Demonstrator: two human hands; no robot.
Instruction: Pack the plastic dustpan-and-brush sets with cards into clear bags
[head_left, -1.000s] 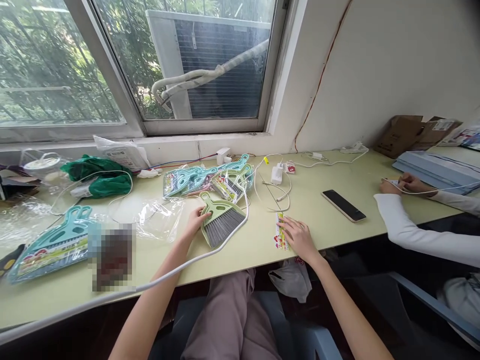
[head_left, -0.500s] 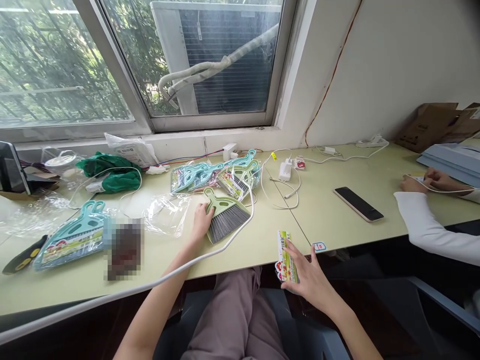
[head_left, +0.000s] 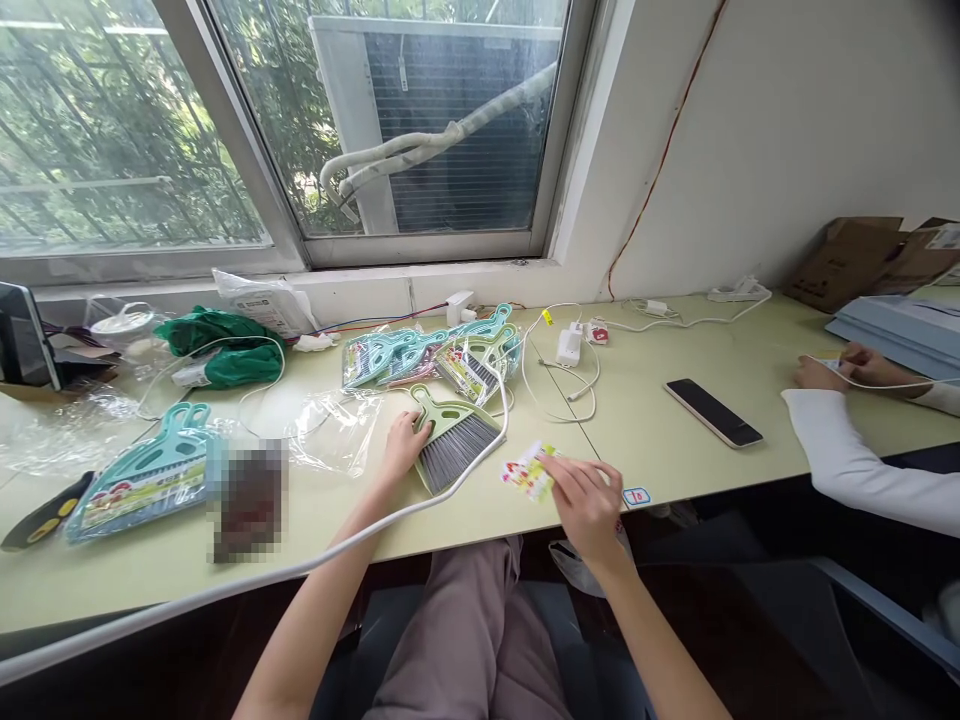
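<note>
My left hand [head_left: 407, 440] grips the left edge of a green dustpan [head_left: 454, 408], its fingers curled there. A grey-bristled brush [head_left: 461, 450] lies in that dustpan, flat on the table. My right hand [head_left: 589, 500] is closed on a colourful printed card [head_left: 529, 472], slightly blurred, just above the table to the right of the dustpan. Behind lie several bagged dustpan sets [head_left: 397, 352]. A crumpled clear plastic bag [head_left: 334, 430] rests left of my left hand.
A white cable [head_left: 352, 545] runs across the foreground past the dustpan. Left are a bagged blue dustpan set [head_left: 150, 475] and a black-yellow handled tool [head_left: 45, 515]. A phone [head_left: 712, 412] lies on the right. Beyond it, another person's hands [head_left: 844, 370] handle something small.
My right hand has brought the card up and left, from the table's front edge to over the tabletop, and turned it. My left hand stays on the dustpan.
</note>
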